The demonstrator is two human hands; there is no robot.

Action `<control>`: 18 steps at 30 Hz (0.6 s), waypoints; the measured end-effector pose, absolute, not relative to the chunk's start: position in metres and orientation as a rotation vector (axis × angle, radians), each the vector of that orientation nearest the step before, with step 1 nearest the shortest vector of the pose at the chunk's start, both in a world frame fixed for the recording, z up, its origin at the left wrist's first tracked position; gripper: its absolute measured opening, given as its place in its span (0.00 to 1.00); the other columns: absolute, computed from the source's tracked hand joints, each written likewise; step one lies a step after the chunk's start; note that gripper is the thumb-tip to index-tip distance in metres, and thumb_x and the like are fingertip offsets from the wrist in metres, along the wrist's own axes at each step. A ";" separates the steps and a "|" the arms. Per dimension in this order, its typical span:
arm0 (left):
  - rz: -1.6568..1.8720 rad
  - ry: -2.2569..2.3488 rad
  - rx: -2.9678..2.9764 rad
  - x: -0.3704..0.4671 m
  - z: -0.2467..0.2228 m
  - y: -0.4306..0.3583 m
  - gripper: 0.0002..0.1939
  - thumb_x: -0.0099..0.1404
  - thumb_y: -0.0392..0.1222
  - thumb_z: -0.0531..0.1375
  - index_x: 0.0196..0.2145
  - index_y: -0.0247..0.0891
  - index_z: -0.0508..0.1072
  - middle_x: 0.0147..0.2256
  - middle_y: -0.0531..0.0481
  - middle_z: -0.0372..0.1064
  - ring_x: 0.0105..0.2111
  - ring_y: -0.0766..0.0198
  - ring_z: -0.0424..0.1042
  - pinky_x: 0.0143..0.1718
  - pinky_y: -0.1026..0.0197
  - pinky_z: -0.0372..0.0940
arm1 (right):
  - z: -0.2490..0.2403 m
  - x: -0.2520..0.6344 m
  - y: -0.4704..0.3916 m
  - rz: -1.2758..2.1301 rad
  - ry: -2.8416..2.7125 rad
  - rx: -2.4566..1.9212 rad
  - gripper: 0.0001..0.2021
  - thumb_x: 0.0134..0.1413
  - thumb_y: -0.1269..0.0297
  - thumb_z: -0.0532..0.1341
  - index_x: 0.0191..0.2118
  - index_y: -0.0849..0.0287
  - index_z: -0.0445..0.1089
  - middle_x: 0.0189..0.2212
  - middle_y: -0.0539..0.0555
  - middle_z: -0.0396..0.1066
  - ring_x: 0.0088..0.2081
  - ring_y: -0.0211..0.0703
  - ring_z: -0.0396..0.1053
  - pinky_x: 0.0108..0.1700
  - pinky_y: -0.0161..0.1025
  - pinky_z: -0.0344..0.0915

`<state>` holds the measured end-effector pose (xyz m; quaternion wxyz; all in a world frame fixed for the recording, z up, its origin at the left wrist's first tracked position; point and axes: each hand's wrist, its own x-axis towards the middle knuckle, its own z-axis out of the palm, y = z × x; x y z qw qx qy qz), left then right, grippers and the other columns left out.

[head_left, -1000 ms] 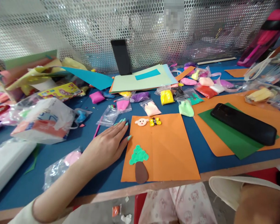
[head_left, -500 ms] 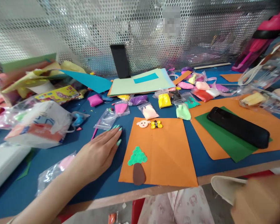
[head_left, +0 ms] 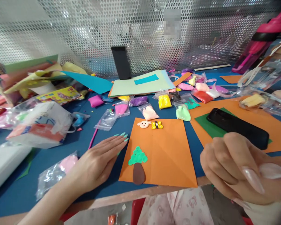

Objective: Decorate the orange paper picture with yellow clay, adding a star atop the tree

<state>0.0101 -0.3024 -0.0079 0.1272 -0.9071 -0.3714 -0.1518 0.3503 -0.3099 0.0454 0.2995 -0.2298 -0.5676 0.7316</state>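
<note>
Right hand (head_left: 235, 168) has risen right of the orange sheet (head_left: 166, 153), curled, contents unclear; left hand (head_left: 96, 163) lies flat, empty, left of it.

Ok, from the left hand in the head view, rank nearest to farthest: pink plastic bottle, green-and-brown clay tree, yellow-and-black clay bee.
1. Clay tree, right of the left hand, lower on the orange sheet.
2. Clay bee, sheet's top edge.
3. Pink bottle, far back right.
</note>
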 end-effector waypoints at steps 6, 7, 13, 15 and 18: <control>-0.629 -1.299 -2.574 -0.001 -0.004 -0.283 0.17 0.67 0.50 0.50 0.45 0.42 0.72 0.42 0.49 0.76 0.40 0.57 0.76 0.43 0.58 0.73 | 0.054 0.320 -0.304 2.141 -1.197 -0.294 0.02 0.50 0.66 0.62 0.29 0.57 0.68 0.17 0.45 0.58 0.20 0.31 0.61 0.21 0.26 0.60; -0.696 -1.323 -2.539 -0.003 -0.003 -0.279 0.14 0.67 0.50 0.52 0.42 0.44 0.73 0.38 0.51 0.77 0.37 0.59 0.77 0.39 0.60 0.74 | 0.057 0.313 -0.297 2.076 -1.292 -0.409 0.02 0.48 0.68 0.61 0.27 0.58 0.67 0.18 0.46 0.61 0.19 0.30 0.61 0.20 0.26 0.59; -0.965 -1.247 -2.461 0.039 0.021 -0.268 0.08 0.63 0.49 0.59 0.38 0.46 0.71 0.33 0.55 0.74 0.31 0.66 0.75 0.33 0.63 0.72 | 0.044 0.275 -0.241 1.667 -1.844 -0.863 0.13 0.49 0.56 0.64 0.35 0.62 0.72 0.21 0.45 0.64 0.13 0.26 0.55 0.12 0.27 0.55; -1.097 -0.996 -2.501 0.066 0.027 -0.265 0.05 0.62 0.43 0.61 0.36 0.42 0.70 0.31 0.54 0.72 0.31 0.67 0.73 0.33 0.64 0.71 | 0.033 0.275 -0.230 1.749 -1.861 -0.781 0.16 0.50 0.53 0.64 0.36 0.64 0.73 0.23 0.46 0.67 0.12 0.25 0.56 0.12 0.27 0.55; -1.246 -0.771 -2.490 0.094 0.030 -0.259 0.05 0.61 0.40 0.63 0.33 0.38 0.70 0.30 0.51 0.70 0.32 0.66 0.72 0.33 0.63 0.70 | 0.024 0.283 -0.228 1.923 -1.761 -0.611 0.17 0.52 0.55 0.63 0.39 0.65 0.72 0.16 0.42 0.62 0.11 0.25 0.55 0.12 0.26 0.53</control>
